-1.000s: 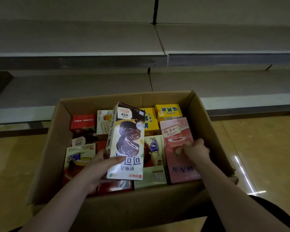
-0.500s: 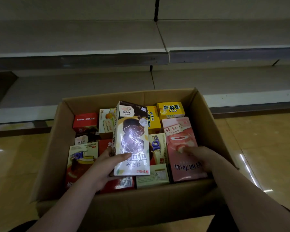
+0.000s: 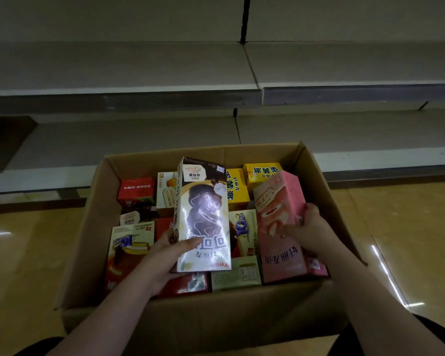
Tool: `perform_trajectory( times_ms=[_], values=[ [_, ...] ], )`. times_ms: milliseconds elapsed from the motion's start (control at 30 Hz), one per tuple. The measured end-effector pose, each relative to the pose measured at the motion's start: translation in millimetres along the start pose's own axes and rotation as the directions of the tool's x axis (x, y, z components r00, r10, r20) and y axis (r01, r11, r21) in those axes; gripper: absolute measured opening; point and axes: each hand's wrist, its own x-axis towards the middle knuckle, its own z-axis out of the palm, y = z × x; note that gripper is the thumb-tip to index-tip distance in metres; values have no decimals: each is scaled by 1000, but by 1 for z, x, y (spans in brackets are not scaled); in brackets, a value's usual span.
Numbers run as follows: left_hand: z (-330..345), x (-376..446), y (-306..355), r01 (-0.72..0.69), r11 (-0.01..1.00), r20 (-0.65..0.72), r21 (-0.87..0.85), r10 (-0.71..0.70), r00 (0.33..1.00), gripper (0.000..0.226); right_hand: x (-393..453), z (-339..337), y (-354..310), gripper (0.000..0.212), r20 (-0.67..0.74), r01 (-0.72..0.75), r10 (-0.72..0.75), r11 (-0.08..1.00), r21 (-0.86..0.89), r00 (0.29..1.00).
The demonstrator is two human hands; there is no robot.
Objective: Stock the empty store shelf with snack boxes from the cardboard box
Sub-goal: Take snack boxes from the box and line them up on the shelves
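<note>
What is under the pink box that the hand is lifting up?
The pink box, held by the right hand, tilts up inside the cardboard box. Another pink box peeks out beneath. Anything deeper is covered.

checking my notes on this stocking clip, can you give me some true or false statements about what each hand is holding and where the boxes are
1. The left hand grips a tall white snack box with a chocolate pie picture. True.
2. The right hand rests flat on the floor. False: it grips a tall pink snack box, tilted up out of the pile.
3. The open brown cardboard box holds more snack boxes, among them a small red snack box at its far left. True.
4. Snack boxes already stand on the grey store shelf. False: none shows on it.
5. Two yellow snack boxes lie near the cardboard box's near wall. False: they sit by its far wall.
</note>
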Motion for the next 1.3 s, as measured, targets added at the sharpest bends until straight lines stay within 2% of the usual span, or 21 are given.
perform_trajectory(
  times_ms=[67,133,200,267,300,367,433,567,700,833,967,1067,1167,1300],
  values=[
    [-1,-3,5,-51,999,14,1,51,999,101,-10,-6,-10,79,-46,78,-82,994,-82,996],
    [-5,-7,15,-133,991,37,12,133,990,110,-20,-23,-23,64,-38,181,-186,978,-103,982],
    [-10,-12,25,-196,981,53,9,195,979,105,-32,-42,-36,53,-13,239,-240,959,153,971],
    [-15,-19,33,-248,968,71,-31,249,966,106,-42,-54,-44,62,-20,280,-310,829,484,951],
    [-17,-23,37,-262,963,75,-64,266,961,109,-43,-56,-45,64,-47,309,-350,749,587,936],
    [-22,-30,42,-279,953,72,-115,289,955,116,-42,-53,-51,60,-108,347,-386,630,695,916],
    [-28,-33,43,-282,951,64,-124,291,954,122,-42,-47,-55,56,-126,351,-397,568,744,909],
    [-36,-33,41,-278,949,50,-148,287,957,129,-38,-38,-56,58,-90,341,-428,556,758,899],
    [-37,-27,43,-292,945,26,-150,299,954,127,-28,-26,-56,62,-26,332,-448,620,711,894],
    [-40,-21,45,-277,949,29,-150,284,958,120,-14,-14,-64,68,39,331,-486,650,684,873],
    [-42,-44,52,-238,958,2,-159,242,970,114,-25,-13,-88,77,30,320,-472,641,697,881],
    [-43,-72,84,-212,958,-49,-192,206,977,124,-62,-24,-120,65,-15,316,-420,658,684,908],
    [-36,-122,158,-200,960,-55,-197,193,980,138,-114,-68,-174,63,-8,356,-447,701,618,894],
    [-29,-198,262,-292,940,-83,-175,282,956,126,-180,-142,-252,61,50,397,-535,683,613,843]
  ],
)
